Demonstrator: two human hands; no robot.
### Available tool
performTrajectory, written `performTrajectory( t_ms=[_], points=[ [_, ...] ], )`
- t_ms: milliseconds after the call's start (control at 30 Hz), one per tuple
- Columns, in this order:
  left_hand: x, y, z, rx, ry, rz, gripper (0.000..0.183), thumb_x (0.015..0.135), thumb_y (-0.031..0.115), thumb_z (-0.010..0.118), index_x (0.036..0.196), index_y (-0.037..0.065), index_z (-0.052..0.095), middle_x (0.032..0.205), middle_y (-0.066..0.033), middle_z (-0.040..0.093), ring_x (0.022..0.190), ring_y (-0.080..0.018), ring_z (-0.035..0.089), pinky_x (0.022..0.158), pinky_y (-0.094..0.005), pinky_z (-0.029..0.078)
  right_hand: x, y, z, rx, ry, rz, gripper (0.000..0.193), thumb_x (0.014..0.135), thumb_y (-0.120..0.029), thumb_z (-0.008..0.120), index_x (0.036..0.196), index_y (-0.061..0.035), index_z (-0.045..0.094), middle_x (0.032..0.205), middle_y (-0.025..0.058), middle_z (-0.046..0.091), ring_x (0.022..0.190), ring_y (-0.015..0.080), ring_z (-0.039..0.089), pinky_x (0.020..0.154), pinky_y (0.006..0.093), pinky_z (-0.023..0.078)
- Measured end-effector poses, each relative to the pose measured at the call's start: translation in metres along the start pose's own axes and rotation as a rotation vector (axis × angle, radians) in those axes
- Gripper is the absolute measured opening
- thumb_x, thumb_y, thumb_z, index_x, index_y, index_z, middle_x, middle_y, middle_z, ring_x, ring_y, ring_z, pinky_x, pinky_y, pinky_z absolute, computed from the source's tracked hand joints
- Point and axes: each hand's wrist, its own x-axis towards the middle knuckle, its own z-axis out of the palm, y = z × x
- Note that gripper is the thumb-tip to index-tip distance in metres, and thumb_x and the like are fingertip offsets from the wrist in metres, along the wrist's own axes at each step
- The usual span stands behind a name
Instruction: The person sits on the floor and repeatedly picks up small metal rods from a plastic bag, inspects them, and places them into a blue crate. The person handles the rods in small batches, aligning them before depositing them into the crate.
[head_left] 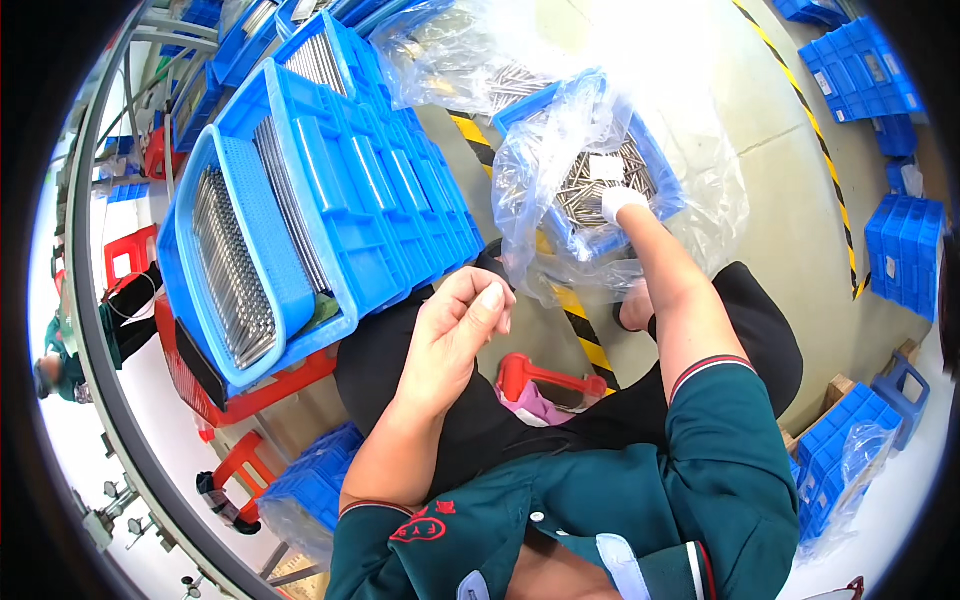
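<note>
My left hand (460,325) hovers above my left knee, fingers curled in and the thumb laid against them; nothing shows sticking out of it. My right arm reaches forward, and my right hand (622,202), in a white glove or finger covers, is at the near side of a blue crate (660,165) on the floor. Loose metal rods (585,195) fill that crate, lined with a clear plastic bag (525,205). A white slip (606,167) lies on the rods just beyond my right hand. Its fingertips are too small and bright to make out.
At my left, a blue basket (290,235) of neatly lined-up metal rods (230,265) sits in a larger blue crate (345,230). Another bag of rods (515,85) lies farther ahead. A red stool (515,375) shows between my legs. Stacked blue crates (903,255) stand at right.
</note>
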Motion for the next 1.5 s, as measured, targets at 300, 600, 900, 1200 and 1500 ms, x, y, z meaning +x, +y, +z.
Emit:
performTrajectory(
  t_ms=[300, 600, 900, 1200, 1500],
  points=[
    [-0.002, -0.002, -0.003, -0.044, -0.008, -0.032, 0.026, 0.096, 0.028, 0.05, 0.089, 0.005, 0.057, 0.071, 0.0014, 0.054, 0.063, -0.0038, 0.044, 0.058, -0.0179, 0.033, -0.011, 0.013, -0.031, 0.179, 0.03, -0.03, 0.036, 0.082, -0.021, 0.051, 0.111, -0.0037, 0.063, 0.112, 0.0195, 0.062, 0.107, 0.0331, 0.059, 0.092, 0.0379, 0.046],
    [0.008, -0.009, -0.001, -0.246, 0.008, 0.022, 0.024, 0.096, 0.03, 0.05, 0.09, 0.007, 0.056, 0.075, -0.0006, 0.054, 0.065, -0.0069, 0.046, 0.059, -0.0206, 0.035, -0.052, 0.034, -0.103, 0.087, -0.252, -0.142, 0.025, 0.082, -0.028, 0.057, 0.084, -0.0042, 0.066, 0.073, 0.0095, 0.064, 0.061, 0.0221, 0.058, 0.057, 0.0354, 0.046],
    [0.045, -0.012, 0.029, -0.565, 0.114, 0.015, 0.022, 0.098, 0.034, 0.043, 0.097, 0.013, 0.051, 0.101, -0.0051, 0.06, 0.092, -0.0165, 0.056, 0.075, -0.0318, 0.042, -0.249, -0.052, -0.226, 0.436, -0.358, -0.43, 0.02, 0.085, -0.028, 0.058, 0.086, -0.0084, 0.057, 0.065, -0.0019, 0.051, 0.055, 0.0084, 0.046, 0.048, 0.0242, 0.039],
    [0.046, -0.016, 0.038, -0.989, -0.093, 0.129, 0.023, 0.1, 0.029, 0.036, 0.096, 0.011, 0.05, 0.098, -0.0108, 0.063, 0.09, -0.0268, 0.06, 0.069, -0.0436, 0.051, -0.308, -0.141, -0.254, -0.054, -0.176, -0.622, 0.024, 0.081, -0.022, 0.06, 0.09, 0.0005, 0.062, 0.074, 0.0089, 0.062, 0.061, 0.0209, 0.056, 0.058, 0.0356, 0.045],
    [0.035, -0.018, 0.029, -0.705, 0.02, 0.056, 0.014, 0.094, 0.025, 0.048, 0.093, 0.011, 0.049, 0.073, -0.0008, 0.052, 0.058, -0.0125, 0.054, 0.047, -0.0266, 0.042, -0.338, -0.203, -0.247, -0.534, 0.035, -0.594, 0.03, 0.075, -0.026, 0.066, 0.099, -0.0088, 0.067, 0.096, 0.0139, 0.068, 0.084, 0.0306, 0.064, 0.075, 0.0373, 0.05]
  ],
)
